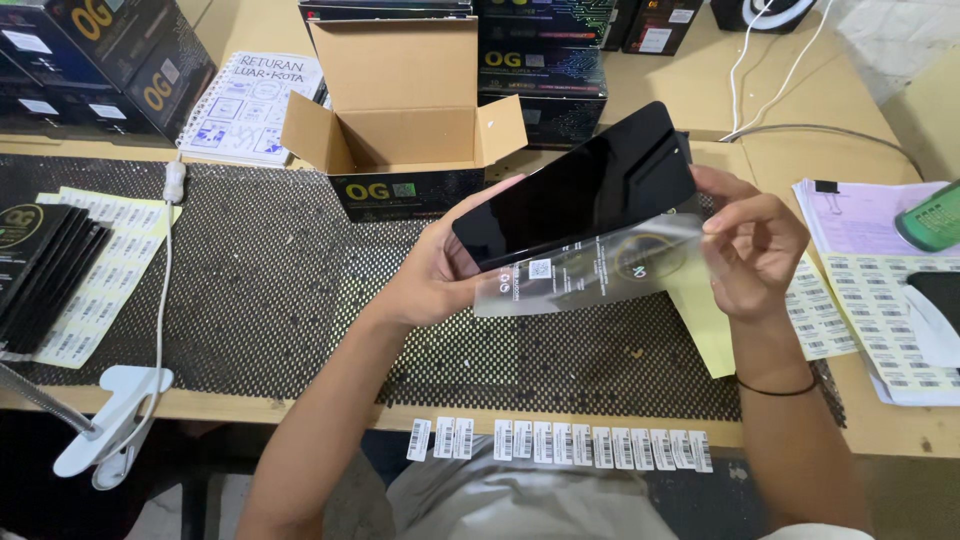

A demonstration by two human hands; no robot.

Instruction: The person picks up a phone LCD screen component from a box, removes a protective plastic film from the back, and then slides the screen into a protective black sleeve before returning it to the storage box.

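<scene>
We are gripping a black glass panel (pixel 580 185) with left hand (pixel 440 270), fingers curled beneath it; right hand (pixel 750 250) is pinching its clear printed film (pixel 590 275). At 11 o'clock, an open brown carton (pixel 400 110); at 6, white barcode stickers (pixel 560 442) lining the table edge.

open brown carton (pixel 405 110), black boxes (pixel 100 60), perhaps barcode labels (pixel 560 443)
</scene>
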